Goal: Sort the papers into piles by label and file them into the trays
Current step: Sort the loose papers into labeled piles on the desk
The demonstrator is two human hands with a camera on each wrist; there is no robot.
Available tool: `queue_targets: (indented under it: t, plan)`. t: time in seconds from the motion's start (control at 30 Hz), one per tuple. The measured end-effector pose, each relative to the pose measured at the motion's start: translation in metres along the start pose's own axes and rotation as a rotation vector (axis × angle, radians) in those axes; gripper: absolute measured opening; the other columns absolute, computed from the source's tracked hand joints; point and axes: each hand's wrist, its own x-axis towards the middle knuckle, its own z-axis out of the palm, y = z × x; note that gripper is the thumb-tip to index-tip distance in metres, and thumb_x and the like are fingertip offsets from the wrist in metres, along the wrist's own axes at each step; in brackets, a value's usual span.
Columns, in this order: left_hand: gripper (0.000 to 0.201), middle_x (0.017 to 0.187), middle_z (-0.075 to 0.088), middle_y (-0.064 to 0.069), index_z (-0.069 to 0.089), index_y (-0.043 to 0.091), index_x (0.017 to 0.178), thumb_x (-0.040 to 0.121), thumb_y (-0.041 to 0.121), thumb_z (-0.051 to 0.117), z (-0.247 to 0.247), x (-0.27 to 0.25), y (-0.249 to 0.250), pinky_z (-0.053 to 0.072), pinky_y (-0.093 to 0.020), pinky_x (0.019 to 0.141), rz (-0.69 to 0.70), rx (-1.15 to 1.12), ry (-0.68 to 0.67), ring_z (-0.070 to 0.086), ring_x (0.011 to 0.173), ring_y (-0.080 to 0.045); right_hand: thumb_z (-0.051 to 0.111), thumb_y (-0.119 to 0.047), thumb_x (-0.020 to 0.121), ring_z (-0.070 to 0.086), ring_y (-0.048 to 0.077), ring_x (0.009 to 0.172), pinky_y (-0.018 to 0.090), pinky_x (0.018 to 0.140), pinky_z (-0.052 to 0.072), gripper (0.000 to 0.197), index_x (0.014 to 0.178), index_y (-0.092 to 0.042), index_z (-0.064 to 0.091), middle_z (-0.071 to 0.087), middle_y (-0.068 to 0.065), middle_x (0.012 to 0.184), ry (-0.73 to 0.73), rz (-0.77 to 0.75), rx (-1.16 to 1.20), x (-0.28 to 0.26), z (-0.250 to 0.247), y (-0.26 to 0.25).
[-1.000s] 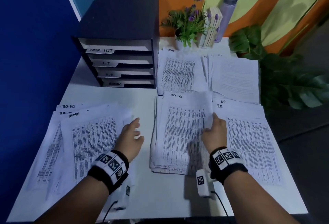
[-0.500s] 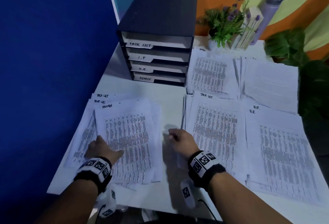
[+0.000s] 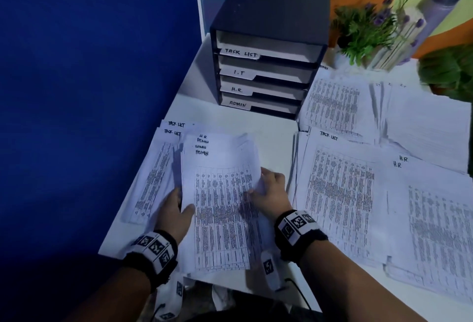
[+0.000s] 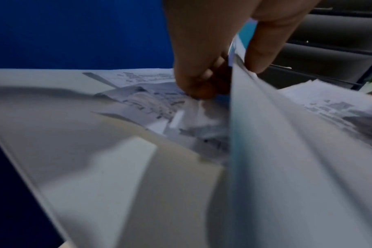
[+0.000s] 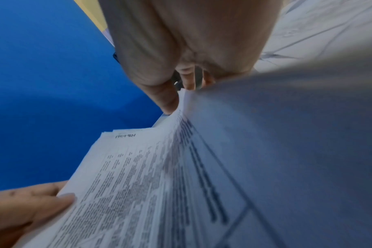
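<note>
A stack of printed sheets (image 3: 220,201) headed ADMIN is lifted off the near-left part of the white table (image 3: 258,127). My left hand (image 3: 176,209) grips its left edge, thumb on top (image 5: 53,201). My right hand (image 3: 268,193) grips its right edge, thumb on the upper face (image 5: 161,95). In the left wrist view the left hand (image 4: 223,70) pinches the stack's edge (image 4: 265,134). Sheets marked TASK LIST (image 3: 153,168) lie beneath on the table. A dark four-tray filing unit (image 3: 266,48) stands behind, labelled TASK LIST, I.T, H.R. and ADMIN.
Sorted piles cover the right half of the table: a TASK LIST pile (image 3: 337,188), an H.R. pile (image 3: 432,219) and two piles behind (image 3: 335,101). A potted plant (image 3: 368,27) and a bottle (image 3: 440,7) stand at the back. A blue wall (image 3: 89,66) borders the left.
My right hand crossed from the middle pile to the left pile. Both hands took hold of the ADMIN stack and raised it off the table. The head view turned left.
</note>
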Motion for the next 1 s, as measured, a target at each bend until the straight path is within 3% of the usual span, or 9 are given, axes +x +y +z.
queue_targets:
  t: [0.13,0.23,0.33,0.47,0.53,0.67,0.8,0.93,1.0]
  plan:
    - [0.040,0.128,0.061,-0.001,0.049,0.017,0.131,0.093,0.009,0.057,0.001,0.006,0.001,0.043,-0.033,0.099,-0.063,-0.077,-0.022,0.057,0.115,-0.021,0.064,-0.017,0.086,0.050,0.035,0.119,0.038,0.105,0.043,0.061,0.143,-0.011,0.041,0.037,0.018,0.132,0.116,-0.020,-0.024,0.000,0.002,0.004]
    - [0.039,0.110,0.068,-0.002,0.056,0.013,0.119,0.084,0.011,0.072,0.000,0.008,0.002,0.047,-0.030,0.088,-0.076,-0.134,0.004,0.064,0.102,-0.022,0.063,-0.022,0.089,0.048,0.033,0.123,0.029,0.102,0.037,0.063,0.145,-0.009,0.036,0.038,0.018,0.137,0.128,0.079,0.053,-0.001,-0.002,0.006]
    - [0.039,0.097,0.069,0.001,0.060,0.016,0.110,0.077,0.019,0.081,0.000,0.011,0.003,0.049,-0.029,0.083,-0.076,-0.174,0.036,0.065,0.091,-0.020,0.062,-0.025,0.091,0.051,0.030,0.122,0.032,0.100,0.041,0.060,0.142,-0.008,0.037,0.049,0.014,0.135,0.129,0.196,0.167,-0.004,-0.008,0.009]
    - [0.016,0.083,0.065,-0.001,0.061,0.013,0.095,0.093,0.029,0.062,-0.002,0.016,0.000,0.043,-0.028,0.072,-0.077,-0.137,0.058,0.061,0.085,-0.023,0.063,-0.022,0.089,0.060,0.028,0.080,0.026,0.062,0.049,0.026,0.098,0.001,0.055,0.063,0.010,0.089,0.197,0.239,0.186,-0.002,-0.012,0.021]
    - [0.012,0.088,0.068,-0.004,0.063,0.009,0.094,0.093,0.022,0.061,-0.003,0.021,-0.005,0.044,-0.027,0.073,-0.069,-0.136,0.046,0.065,0.089,-0.026,0.063,-0.018,0.088,0.059,0.025,0.064,0.030,0.055,0.050,0.022,0.090,0.003,0.057,0.065,0.015,0.081,0.239,0.231,0.242,-0.001,-0.013,0.028]
    - [0.014,0.097,0.071,-0.004,0.064,0.010,0.101,0.088,0.013,0.068,-0.005,0.023,-0.007,0.048,-0.031,0.084,-0.093,-0.210,0.076,0.065,0.092,-0.024,0.062,-0.009,0.087,0.057,0.023,0.061,0.040,0.056,0.053,0.004,0.083,-0.008,0.062,0.063,0.015,0.071,0.232,0.252,0.405,-0.005,-0.019,0.036]
    - [0.016,0.096,0.071,-0.006,0.065,0.011,0.102,0.086,0.012,0.070,-0.009,0.025,-0.004,0.050,-0.036,0.086,-0.114,-0.268,0.122,0.065,0.090,-0.026,0.059,0.000,0.088,0.050,0.020,0.059,0.032,0.055,0.044,0.015,0.079,-0.011,0.059,0.053,0.010,0.065,0.226,0.236,0.631,-0.012,-0.030,0.037]
    - [0.019,0.097,0.070,-0.008,0.065,0.011,0.105,0.087,0.012,0.069,-0.012,0.028,-0.003,0.050,-0.037,0.088,-0.109,-0.288,0.145,0.065,0.092,-0.027,0.061,0.001,0.088,0.053,0.024,0.064,0.047,0.067,0.051,0.013,0.080,-0.009,0.062,0.055,0.009,0.065,0.222,0.246,0.721,-0.015,-0.037,0.040]
    - [0.017,0.096,0.070,-0.008,0.065,0.013,0.102,0.087,0.014,0.070,-0.013,0.030,-0.004,0.051,-0.039,0.087,-0.114,-0.294,0.157,0.065,0.092,-0.028,0.059,0.005,0.085,0.052,0.024,0.061,0.044,0.065,0.048,0.020,0.076,-0.012,0.065,0.056,0.007,0.060,0.226,0.230,0.719,-0.016,-0.040,0.040]
